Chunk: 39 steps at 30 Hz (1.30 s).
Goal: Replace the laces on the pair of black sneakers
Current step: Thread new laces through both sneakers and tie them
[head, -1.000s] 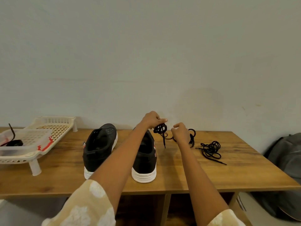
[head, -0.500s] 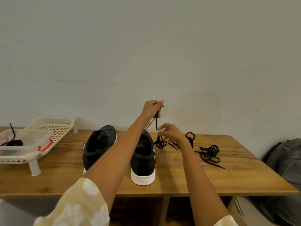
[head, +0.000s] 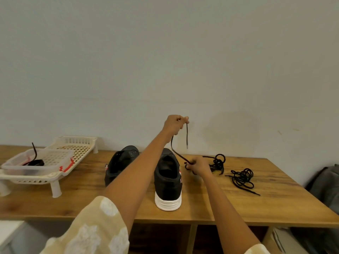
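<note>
A: Two sneakers (head: 145,169) stand side by side on the table (head: 275,198), heels toward the wearer, with no lace visible in either opening. State hand positions, left to right.

B: Left hand (head: 174,124) is raised above the right sneaker, thumb and fingers pinching a black lace (head: 176,151) near one end; the tip hangs free below the pinch. Right hand (head: 199,166) is low, just right of that sneaker, fingers closed on the same lace where it runs down into a tangle on the table.

A: Handling properties?

B: Judged light, limp and thin. It carries no load but snags on its own loops. Recommended hold: at the stiff tip for threading, with the second hand feeding slack so the knotting clears.

A: Other laces?

B: A second lace (head: 243,177) lies in a loose coil further right, apart from both hands. A dark strap-like item sits in a clear tub (head: 36,162) at far left; what it is cannot be confirmed.

A: Surface and surroundings?

B: Wooden table, flat, grain visible, set against a plain pale wall (head: 165,61). A cream plastic rack (head: 73,145) on legs holds the tub at the left end. A grey bag (head: 326,184) rests beyond the right edge. Open compartments show beneath the tabletop.
</note>
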Each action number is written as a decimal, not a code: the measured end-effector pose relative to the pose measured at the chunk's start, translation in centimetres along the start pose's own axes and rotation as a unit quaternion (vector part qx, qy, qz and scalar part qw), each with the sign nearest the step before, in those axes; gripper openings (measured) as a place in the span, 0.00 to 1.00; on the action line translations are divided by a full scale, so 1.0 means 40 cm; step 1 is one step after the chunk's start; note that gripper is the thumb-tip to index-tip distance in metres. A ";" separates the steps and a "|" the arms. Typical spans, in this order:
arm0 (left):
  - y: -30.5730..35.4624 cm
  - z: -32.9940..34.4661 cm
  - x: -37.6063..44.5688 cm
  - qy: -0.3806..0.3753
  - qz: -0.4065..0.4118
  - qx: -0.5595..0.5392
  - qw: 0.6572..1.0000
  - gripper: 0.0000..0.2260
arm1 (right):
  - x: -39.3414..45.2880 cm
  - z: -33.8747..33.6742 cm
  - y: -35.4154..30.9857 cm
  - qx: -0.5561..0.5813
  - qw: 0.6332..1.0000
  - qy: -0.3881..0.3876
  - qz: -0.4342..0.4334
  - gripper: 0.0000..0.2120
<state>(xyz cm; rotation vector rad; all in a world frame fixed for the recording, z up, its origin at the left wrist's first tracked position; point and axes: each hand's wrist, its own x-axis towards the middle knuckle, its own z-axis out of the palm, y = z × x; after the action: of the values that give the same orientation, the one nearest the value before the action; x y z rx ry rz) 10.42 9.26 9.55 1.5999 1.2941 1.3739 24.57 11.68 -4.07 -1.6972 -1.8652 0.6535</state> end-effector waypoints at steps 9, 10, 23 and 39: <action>-0.022 0.023 0.000 -0.076 -0.102 0.397 0.909 0.17 | -0.045 -0.175 -0.144 0.264 0.954 0.084 -0.114 0.10; -0.008 0.022 -0.006 -0.058 -0.108 0.409 0.904 0.21 | -0.048 -0.193 -0.165 0.259 0.953 0.084 -0.131 0.08; 0.116 -0.115 -0.049 0.001 -0.035 0.013 0.999 0.09 | -0.057 -0.350 -0.333 0.191 0.958 0.082 -0.196 0.12; 0.062 -0.307 -0.046 0.367 -0.092 -0.409 0.831 0.06 | -0.026 -0.301 -0.214 0.616 0.776 0.102 0.087 0.13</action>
<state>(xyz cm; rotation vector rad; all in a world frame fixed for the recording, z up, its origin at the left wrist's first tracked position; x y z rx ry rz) -0.69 5.33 14.14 0.3447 0.9467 2.1142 26.40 9.85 10.52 -0.9324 -0.6961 1.3040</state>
